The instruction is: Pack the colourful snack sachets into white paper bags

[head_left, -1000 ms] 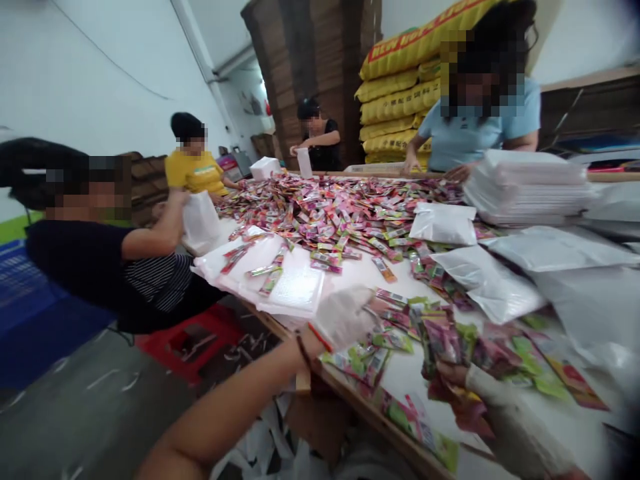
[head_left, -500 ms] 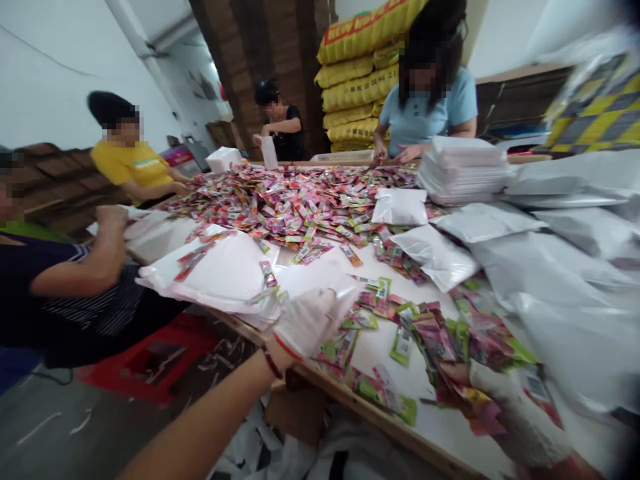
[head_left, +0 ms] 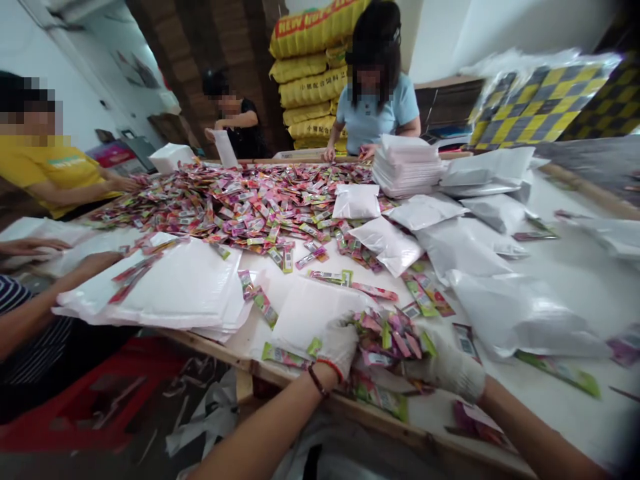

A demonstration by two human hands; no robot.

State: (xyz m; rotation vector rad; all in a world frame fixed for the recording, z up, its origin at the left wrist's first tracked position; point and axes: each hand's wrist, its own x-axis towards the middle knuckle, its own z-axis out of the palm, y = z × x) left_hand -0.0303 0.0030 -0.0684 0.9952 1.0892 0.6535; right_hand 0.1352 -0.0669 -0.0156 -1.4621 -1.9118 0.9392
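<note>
A bunch of small pink and green sachets point(head_left: 393, 337) is pressed between my two gloved hands above the table's near edge. My left hand point(head_left: 340, 343), in a white glove with a red cuff edge, closes on the left side of the bunch; its fingertips are partly hidden. On the right side, my right hand point(head_left: 447, 363) is wrapped round the same sachets, also gloved. A flat white bag point(head_left: 317, 310) lies just behind my left hand, partly covered by it. Under and around the hands lie more loose sachets point(head_left: 383, 397).
A large sachet heap point(head_left: 240, 207) covers the table's middle. Flat white bags point(head_left: 185, 280) lie left; filled bags point(head_left: 525, 313) lie right, near a bag stack point(head_left: 407, 167). Several co-workers sit round the table, one in light blue point(head_left: 375, 100). A wooden rim point(head_left: 400, 423) edges the table.
My right hand has come left with the sachets to meet my left hand. My left hand has moved from the white bag to the bunch. The view has turned right.
</note>
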